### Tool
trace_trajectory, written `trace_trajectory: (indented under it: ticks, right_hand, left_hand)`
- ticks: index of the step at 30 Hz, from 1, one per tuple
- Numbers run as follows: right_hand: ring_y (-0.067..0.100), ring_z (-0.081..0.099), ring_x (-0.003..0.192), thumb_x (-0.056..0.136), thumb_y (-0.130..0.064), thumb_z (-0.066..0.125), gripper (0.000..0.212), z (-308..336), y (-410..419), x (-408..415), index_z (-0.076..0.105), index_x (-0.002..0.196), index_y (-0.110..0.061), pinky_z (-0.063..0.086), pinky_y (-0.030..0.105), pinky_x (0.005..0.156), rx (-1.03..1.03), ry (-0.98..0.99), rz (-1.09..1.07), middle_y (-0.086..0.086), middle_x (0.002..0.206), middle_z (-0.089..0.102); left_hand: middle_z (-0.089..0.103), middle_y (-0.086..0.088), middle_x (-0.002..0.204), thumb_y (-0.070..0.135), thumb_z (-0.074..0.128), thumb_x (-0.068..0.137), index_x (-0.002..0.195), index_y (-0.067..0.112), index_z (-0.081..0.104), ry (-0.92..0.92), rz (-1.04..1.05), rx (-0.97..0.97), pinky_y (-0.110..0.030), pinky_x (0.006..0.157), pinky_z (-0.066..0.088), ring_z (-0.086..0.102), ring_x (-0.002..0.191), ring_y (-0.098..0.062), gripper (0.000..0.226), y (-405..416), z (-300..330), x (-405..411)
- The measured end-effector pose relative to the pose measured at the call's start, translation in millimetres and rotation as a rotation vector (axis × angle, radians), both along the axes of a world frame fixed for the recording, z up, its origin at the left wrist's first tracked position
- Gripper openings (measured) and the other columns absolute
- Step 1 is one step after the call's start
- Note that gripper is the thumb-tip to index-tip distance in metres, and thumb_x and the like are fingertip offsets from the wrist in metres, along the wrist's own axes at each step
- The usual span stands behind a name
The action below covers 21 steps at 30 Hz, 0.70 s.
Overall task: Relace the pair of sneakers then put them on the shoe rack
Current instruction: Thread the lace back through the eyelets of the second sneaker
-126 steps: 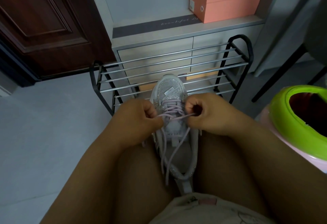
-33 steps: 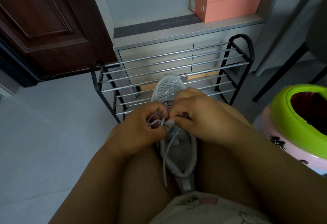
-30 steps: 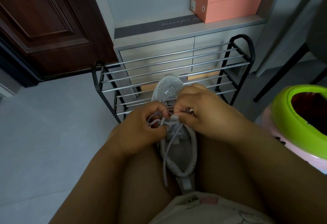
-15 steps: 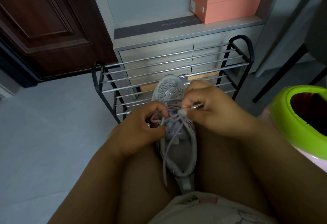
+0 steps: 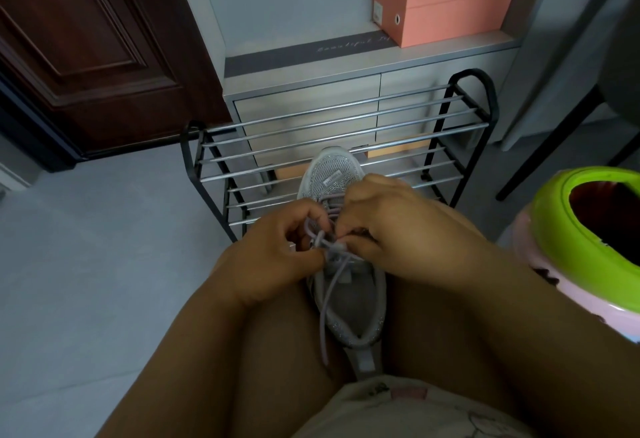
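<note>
A grey-white glittery sneaker [image 5: 349, 295] sits between my thighs, toe pointing at the shoe rack [image 5: 332, 146]. Its pale lilac lace [image 5: 327, 302] is threaded up the front, with one free end trailing down past the heel. My left hand [image 5: 273, 254] pinches a small loop of lace above the tongue. My right hand [image 5: 384, 229] pinches the lace just right of that loop, fingers curled over the shoe's upper eyelets. The two hands almost touch. No second sneaker is in view.
The black metal shoe rack with chrome bars stands just beyond the toe, against a grey drawer cabinet [image 5: 304, 105]. Pink boxes [image 5: 450, 11] sit on the cabinet. A dark wooden door [image 5: 86, 49] is at left. A green-rimmed pink bin [image 5: 585, 240] stands close at right.
Earlier both hands pulled the lace ends apart across the shoe. They have since come together over the tongue, the left holding a loop while the right works the lace beside it.
</note>
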State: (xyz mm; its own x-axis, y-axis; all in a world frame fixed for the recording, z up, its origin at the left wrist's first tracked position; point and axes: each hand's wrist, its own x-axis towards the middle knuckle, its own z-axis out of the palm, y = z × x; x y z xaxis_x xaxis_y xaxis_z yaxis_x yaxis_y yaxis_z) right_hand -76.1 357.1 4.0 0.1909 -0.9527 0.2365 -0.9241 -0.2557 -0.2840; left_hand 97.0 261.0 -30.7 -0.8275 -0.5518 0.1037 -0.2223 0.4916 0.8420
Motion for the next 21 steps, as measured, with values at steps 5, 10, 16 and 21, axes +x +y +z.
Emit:
trace_trajectory:
  ticks: [5, 10, 16, 21]
  right_hand:
    - [0.008, 0.038, 0.099, 0.085, -0.044, 0.058, 0.021, 0, 2, 1, 0.067, 0.095, -0.028, 0.022, 0.024, 0.077, 0.037, 0.111, -0.015, -0.012, 0.095, 0.048]
    - [0.006, 0.043, 0.083, 0.075, -0.022, 0.066, 0.004, 1, 4, -13, 0.065, 0.071, -0.022, 0.029, 0.016, 0.068, 0.032, -0.091, 0.047, -0.008, 0.080, 0.053]
    - [0.005, 0.054, 0.077, 0.075, -0.024, 0.073, 0.004, 13, 13, -20, 0.069, 0.075, -0.025, 0.042, 0.016, 0.065, 0.170, -0.360, 0.173, -0.011, 0.078, 0.053]
    - [0.006, 0.058, 0.071, 0.080, -0.041, 0.067, 0.022, 9, 10, -16, 0.071, 0.079, -0.019, 0.045, 0.017, 0.063, 0.169, -0.514, 0.081, -0.006, 0.075, 0.058]
  left_hand:
    - [0.060, -0.008, 0.082, 0.031, 0.064, 0.071, 0.090, 0.020, 0.060, 0.001, -0.003, 0.014, -0.038, 0.066, 0.049, 0.056, 0.073, -0.028, 0.022, 0, 1, 0]
    - [0.055, -0.003, 0.069, 0.029, 0.061, 0.067, 0.086, 0.026, 0.060, -0.023, 0.017, 0.024, -0.029, 0.060, 0.045, 0.053, 0.063, -0.018, 0.020, -1, 1, 0]
    - [0.050, 0.003, 0.064, 0.029, 0.061, 0.065, 0.085, 0.029, 0.061, -0.038, 0.028, 0.034, -0.026, 0.060, 0.043, 0.050, 0.062, -0.013, 0.020, 0, 2, -1]
    - [0.048, -0.003, 0.064, 0.015, 0.065, 0.073, 0.084, 0.024, 0.063, -0.027, 0.024, 0.049, -0.041, 0.064, 0.044, 0.050, 0.064, -0.028, 0.014, -1, 5, -1]
